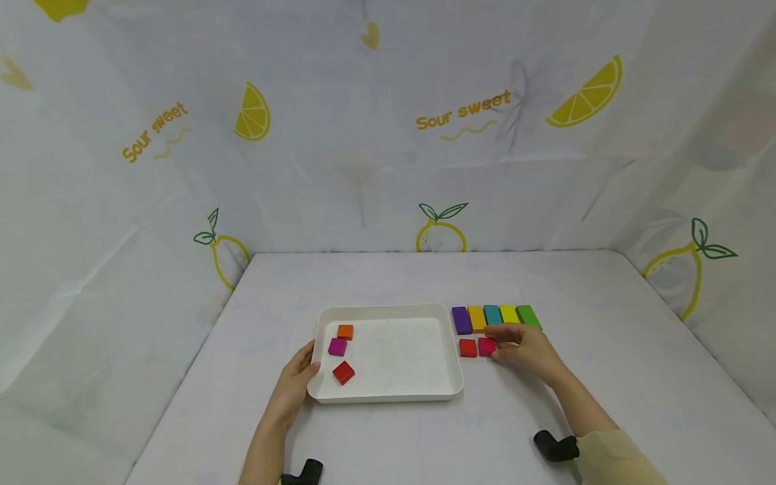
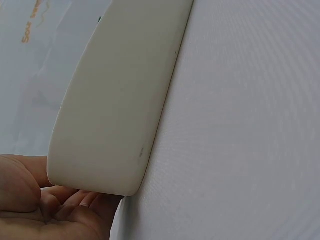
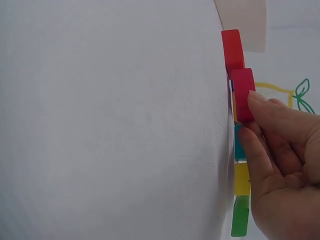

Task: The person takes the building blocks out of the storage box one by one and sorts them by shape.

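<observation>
A white tray (image 1: pixel 394 397) lies on the table, with an orange block (image 1: pixel 345 331), a magenta block (image 1: pixel 337 347) and a red block (image 1: pixel 343 372) inside along its left side. My left hand (image 1: pixel 295 380) grips the tray's left edge, thumb at the rim and fingers along the outer wall. In the left wrist view the tray's side wall (image 2: pixel 115 100) hides its contents. To the right of the tray, my right hand (image 1: pixel 526 349) pinches a pink block (image 3: pixel 243 95) between thumb and forefinger. Beside that block is another red block (image 1: pixel 467 347).
Behind the pink block stands a row of longer blocks: purple (image 1: pixel 461 320), orange-yellow (image 1: pixel 476 318), blue (image 1: pixel 492 314), yellow (image 1: pixel 508 314) and green (image 1: pixel 529 316). A white table (image 1: pixel 388 444) carries everything. A lemon-printed cloth (image 1: pixel 339 188) hangs behind and at both sides.
</observation>
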### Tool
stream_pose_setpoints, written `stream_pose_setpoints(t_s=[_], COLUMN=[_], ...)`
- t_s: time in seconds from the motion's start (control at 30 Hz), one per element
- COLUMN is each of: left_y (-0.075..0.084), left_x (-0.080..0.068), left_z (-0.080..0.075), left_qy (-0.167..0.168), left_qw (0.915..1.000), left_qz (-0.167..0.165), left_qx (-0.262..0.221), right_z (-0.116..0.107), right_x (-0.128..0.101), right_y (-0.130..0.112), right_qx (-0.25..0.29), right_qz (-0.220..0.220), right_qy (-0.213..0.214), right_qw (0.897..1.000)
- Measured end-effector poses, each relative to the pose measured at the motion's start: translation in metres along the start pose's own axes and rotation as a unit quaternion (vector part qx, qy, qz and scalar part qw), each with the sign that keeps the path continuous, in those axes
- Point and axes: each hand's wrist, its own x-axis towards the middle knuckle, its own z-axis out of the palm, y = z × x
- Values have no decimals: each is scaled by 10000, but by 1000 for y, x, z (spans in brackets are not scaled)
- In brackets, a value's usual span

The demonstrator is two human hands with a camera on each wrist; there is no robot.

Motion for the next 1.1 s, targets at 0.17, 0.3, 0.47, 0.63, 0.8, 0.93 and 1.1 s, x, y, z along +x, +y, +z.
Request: stream_pose_setpoints(t_s=[0.17, 0.3, 0.47, 0.63, 0.8, 0.93, 1.1], left_y=[0, -1, -1, -1, -1, 0, 0], left_x=[0, 0, 0, 1, 1, 0, 0], left_z=[0, 0, 0, 0, 0, 0, -1], left_qy=[0, -1, -5, -38, -22, -14, -34], left_qw=[10000, 10000, 10000, 10000, 10000, 10000, 10000], left_qz=[-23, -20, -8, 32, 6, -37, -31], left_qx=[12, 18, 25, 10, 30, 50, 36], right_z=[3, 4, 3, 3, 3, 4, 4], right_x=[0, -1, -1, -1, -1, -1, -2], right_y=[1, 1, 2, 2, 1, 1, 1], right_qx=[-22, -8, 27, 16, -15, 4, 36], right_qz=[-35, -46, -82, -75, -90, -101, -102], right_qy=[8, -27, -61, -57, -63, -62, -68], right_qw=[10000, 10000, 9999, 10000, 9999, 9999, 9999])
